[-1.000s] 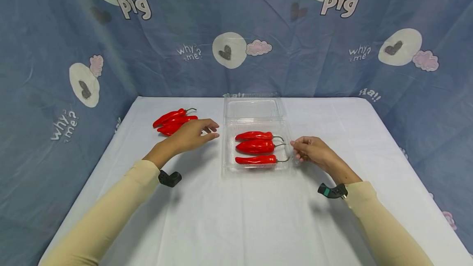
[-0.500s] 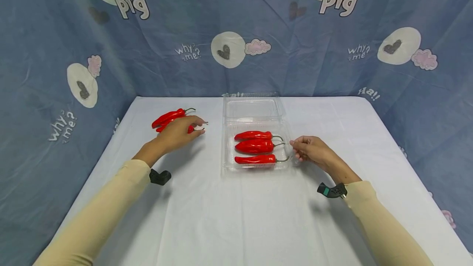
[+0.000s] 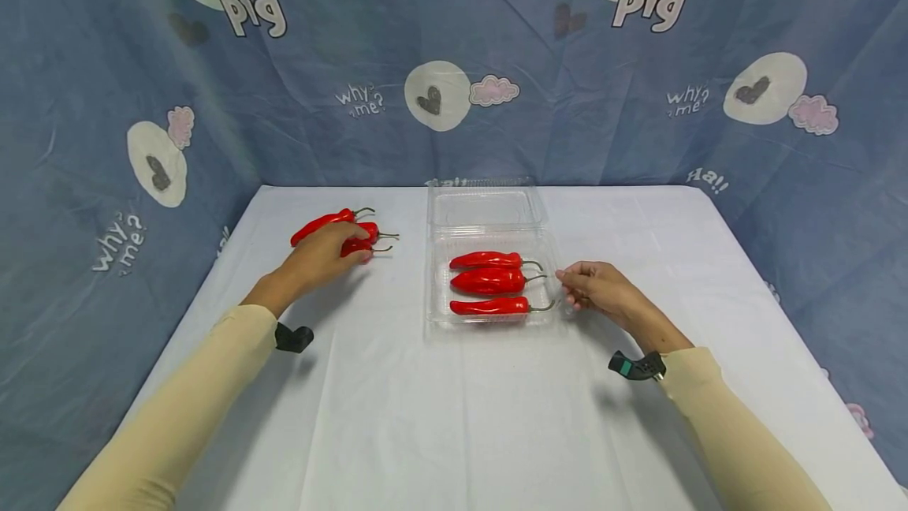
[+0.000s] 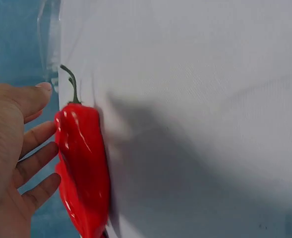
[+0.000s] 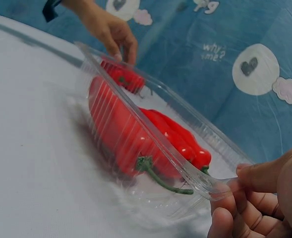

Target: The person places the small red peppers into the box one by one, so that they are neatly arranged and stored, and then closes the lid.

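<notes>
My left hand [image 3: 319, 255] has moved back from beside the box [image 3: 489, 233] to the 3 loose peppers [image 3: 321, 223] near the tabletop's [image 3: 397, 416] far left corner, so they now lie within its reach. Its fingers are spread, thumb apart. 3 packed peppers [image 3: 489, 282] lie in the box, toward the far edge. My right hand [image 3: 596, 288] pinches the rim [image 5: 155, 131], clearer in the right wrist view than the head view. Only the left wrist view shows my fingertips [image 4: 49, 128] at the near pepper's [image 4: 86, 158] side; I can't tell if they touch.
</notes>
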`<state>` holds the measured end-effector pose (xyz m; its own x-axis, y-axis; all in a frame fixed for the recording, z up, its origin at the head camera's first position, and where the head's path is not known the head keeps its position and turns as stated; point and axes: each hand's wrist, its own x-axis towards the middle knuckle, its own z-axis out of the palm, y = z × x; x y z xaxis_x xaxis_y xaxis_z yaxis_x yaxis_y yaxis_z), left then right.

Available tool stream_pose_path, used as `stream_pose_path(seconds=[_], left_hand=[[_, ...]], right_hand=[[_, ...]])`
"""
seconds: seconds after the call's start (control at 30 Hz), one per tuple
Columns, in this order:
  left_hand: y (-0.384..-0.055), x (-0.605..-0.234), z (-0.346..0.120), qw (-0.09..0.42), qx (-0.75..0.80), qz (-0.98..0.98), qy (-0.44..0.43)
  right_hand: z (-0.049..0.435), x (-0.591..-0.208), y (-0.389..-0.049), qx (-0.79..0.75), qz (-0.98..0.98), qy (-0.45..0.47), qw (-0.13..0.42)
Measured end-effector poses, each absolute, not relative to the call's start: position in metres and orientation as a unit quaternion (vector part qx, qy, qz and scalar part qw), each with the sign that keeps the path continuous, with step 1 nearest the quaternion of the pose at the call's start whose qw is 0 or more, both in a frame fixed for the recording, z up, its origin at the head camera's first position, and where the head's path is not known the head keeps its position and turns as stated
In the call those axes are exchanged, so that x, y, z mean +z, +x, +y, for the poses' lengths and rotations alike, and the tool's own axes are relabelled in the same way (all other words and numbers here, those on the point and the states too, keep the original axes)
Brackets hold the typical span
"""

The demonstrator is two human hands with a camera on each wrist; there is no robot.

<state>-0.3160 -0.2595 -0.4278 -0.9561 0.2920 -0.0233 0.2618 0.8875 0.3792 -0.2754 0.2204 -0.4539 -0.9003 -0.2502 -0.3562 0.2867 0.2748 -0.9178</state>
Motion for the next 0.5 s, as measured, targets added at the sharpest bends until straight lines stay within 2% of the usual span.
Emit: stream_pose_path(seconds=[0.5], left_hand=[[-0.319, -0.449, -0.271, 0.061, 0.141, 0.981, 0.117]], right_hand=[[0.221, -0.454, -0.275, -0.603, 0.766, 0.012, 0.223]])
